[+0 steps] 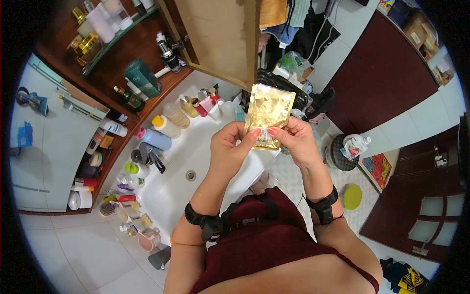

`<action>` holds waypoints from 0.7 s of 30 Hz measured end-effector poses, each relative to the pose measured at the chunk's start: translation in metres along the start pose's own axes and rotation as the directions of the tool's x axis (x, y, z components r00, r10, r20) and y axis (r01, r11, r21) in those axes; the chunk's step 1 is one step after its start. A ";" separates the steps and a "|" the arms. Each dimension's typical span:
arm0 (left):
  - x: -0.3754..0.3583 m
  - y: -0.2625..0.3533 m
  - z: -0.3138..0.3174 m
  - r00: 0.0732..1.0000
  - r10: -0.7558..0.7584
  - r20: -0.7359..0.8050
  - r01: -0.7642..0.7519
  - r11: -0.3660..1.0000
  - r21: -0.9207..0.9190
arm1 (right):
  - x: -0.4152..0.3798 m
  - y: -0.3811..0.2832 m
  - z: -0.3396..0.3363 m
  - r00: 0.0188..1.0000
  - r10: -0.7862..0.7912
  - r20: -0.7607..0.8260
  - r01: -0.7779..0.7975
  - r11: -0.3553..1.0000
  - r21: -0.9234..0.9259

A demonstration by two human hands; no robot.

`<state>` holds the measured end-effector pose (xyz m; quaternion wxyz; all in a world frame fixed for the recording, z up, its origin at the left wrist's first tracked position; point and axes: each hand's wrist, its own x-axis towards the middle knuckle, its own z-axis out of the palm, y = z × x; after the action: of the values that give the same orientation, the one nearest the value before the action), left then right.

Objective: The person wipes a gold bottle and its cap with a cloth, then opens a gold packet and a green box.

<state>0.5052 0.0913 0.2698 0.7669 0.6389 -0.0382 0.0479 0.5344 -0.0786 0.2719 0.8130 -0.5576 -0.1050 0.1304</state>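
A shiny gold foil packet (269, 107) is held up over the right edge of the white sink (171, 188). My left hand (231, 149) pinches its lower left side between thumb and fingers. On the lower right side my right hand (297, 142) grips it the same way, and the two thumbs nearly meet on its front. Small print near the bottom of the packet is partly covered by the thumbs. Black bands are strapped round both forearms.
Bottles and tubes line the back of the sink, near the black faucet (152, 157). An open cabinet door (220, 39) hangs above, beside shelves of cosmetics. A black stool (341, 156) with a white bottle stands at the right.
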 end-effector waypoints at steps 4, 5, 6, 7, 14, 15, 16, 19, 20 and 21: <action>0.003 -0.004 0.011 1.000 0.012 0.028 -0.011 1.000 -0.009 | -0.004 -0.003 -0.011 1.000 -0.012 -0.010 0.012 1.000 0.010; 0.003 -0.001 0.015 1.000 0.011 0.028 -0.010 1.000 -0.007 | -0.005 -0.004 -0.013 1.000 -0.017 -0.015 0.017 1.000 0.007; 0.003 0.000 0.019 1.000 0.010 0.027 -0.010 1.000 -0.005 | -0.006 -0.006 -0.014 1.000 -0.022 -0.019 0.022 1.000 0.003; 0.004 0.000 0.021 1.000 0.004 0.031 -0.004 1.000 -0.014 | -0.007 -0.008 -0.016 0.999 -0.029 -0.018 0.029 1.000 -0.002; 0.009 -0.009 0.027 0.999 -0.005 0.053 0.006 1.000 -0.026 | -0.010 -0.012 -0.025 1.000 -0.029 0.007 0.029 0.998 -0.047; 0.010 -0.009 0.027 0.999 -0.008 0.053 0.010 1.000 -0.028 | -0.010 -0.012 -0.026 1.000 -0.025 0.007 0.025 0.998 -0.053; 0.010 -0.009 0.028 0.999 -0.009 0.052 0.011 1.000 -0.024 | -0.010 -0.011 -0.027 1.000 -0.023 0.006 0.023 0.998 -0.052; 0.012 -0.008 0.031 0.999 -0.011 0.041 0.012 1.000 -0.017 | -0.009 -0.012 -0.029 1.000 -0.018 0.011 0.018 0.999 -0.037; 0.013 -0.008 0.032 0.999 -0.011 0.035 0.012 1.000 -0.018 | -0.009 -0.013 -0.029 1.000 -0.017 0.015 0.017 1.000 -0.026; 0.013 -0.009 0.033 1.000 -0.012 0.029 0.012 1.000 -0.020 | -0.008 -0.013 -0.030 1.000 -0.016 0.017 0.016 1.000 -0.014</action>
<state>0.5196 0.0574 0.2690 0.7729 0.6320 -0.0459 0.0336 0.5371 -0.1121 0.2730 0.8091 -0.5614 -0.1173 0.1277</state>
